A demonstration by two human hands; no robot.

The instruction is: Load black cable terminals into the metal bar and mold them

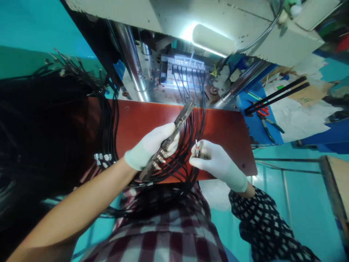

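Note:
My left hand (152, 147), in a white glove, is closed round a long grey metal bar fixture (183, 115) that slants up to the right, with small metal connectors clipped along its lower end. My right hand (216, 162), also gloved, pinches a small metal cable connector (198, 149) just right of the bar. Several black cables (191, 94) run from the two hands up to a mould block (183, 71) in the machine. Both hands hover over a red-brown board (226, 127).
A big bundle of black cables (54, 120) with metal ends lies at the left. Steel columns (133, 62) and a bright lamp (212, 40) stand behind the board. Pliers (268, 125), black rods (278, 95) and papers lie on the blue bench at right.

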